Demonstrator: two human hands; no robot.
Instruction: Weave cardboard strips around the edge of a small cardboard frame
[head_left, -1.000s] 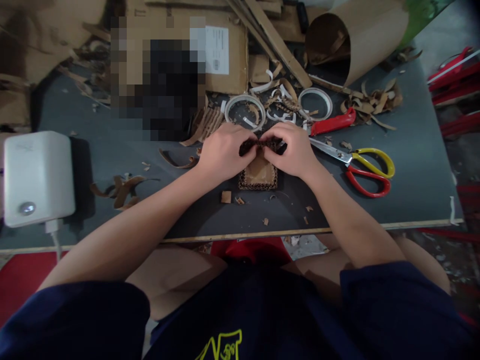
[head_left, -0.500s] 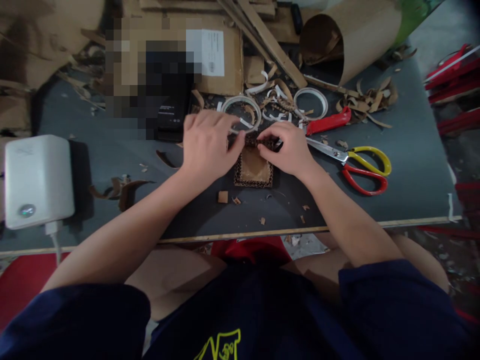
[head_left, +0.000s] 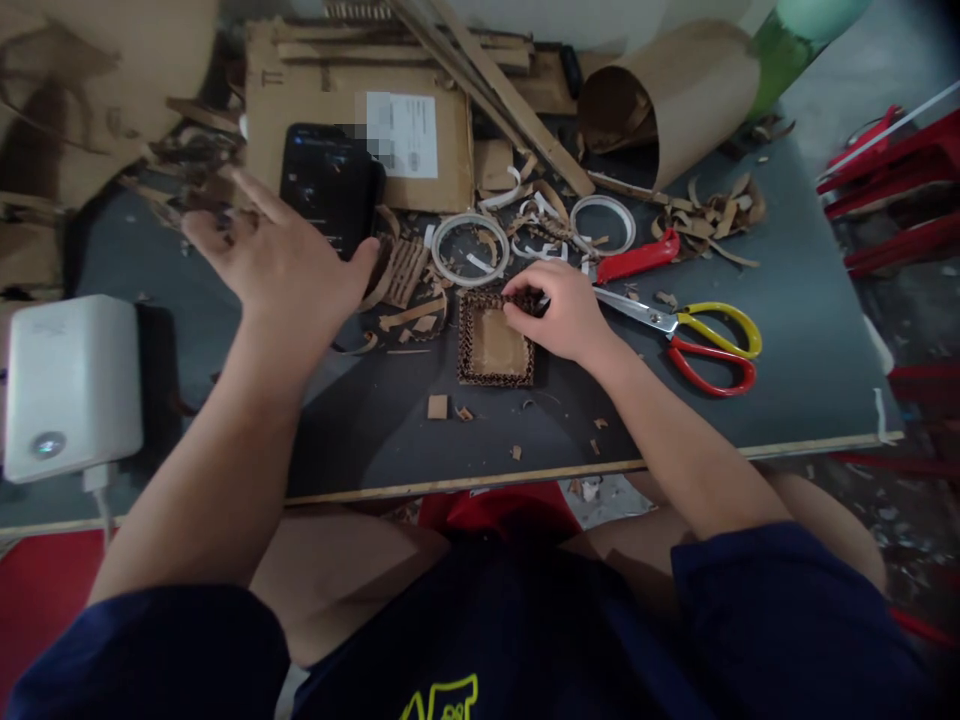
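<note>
Corrugated cardboard tray (head_left: 495, 380) is set flat on the dark table (head_left: 360, 440), in front of the wearer's body, with its hollow side facing up. Its far right corner is pinched between thumb and fingertips of the right hand (head_left: 564, 310), the other fingers being curled; whether only the wall or also a loose strip is grasped cannot be told. The tray is turned nearly square to the table edge, and its slightly longer axis seems to be directed away from the body. By the left hand (head_left: 289, 265) nothing is seen to be gripped: it is raised well to the left, fingers spread wide, near a black device (head_left: 322, 185). Below the tray's left corner a small cardboard square (head_left: 437, 407) is seen. Beyond the right hand, scissors (head_left: 660, 318) are laid with blades pointed toward it, beside a red-handled tool (head_left: 637, 257).
</note>
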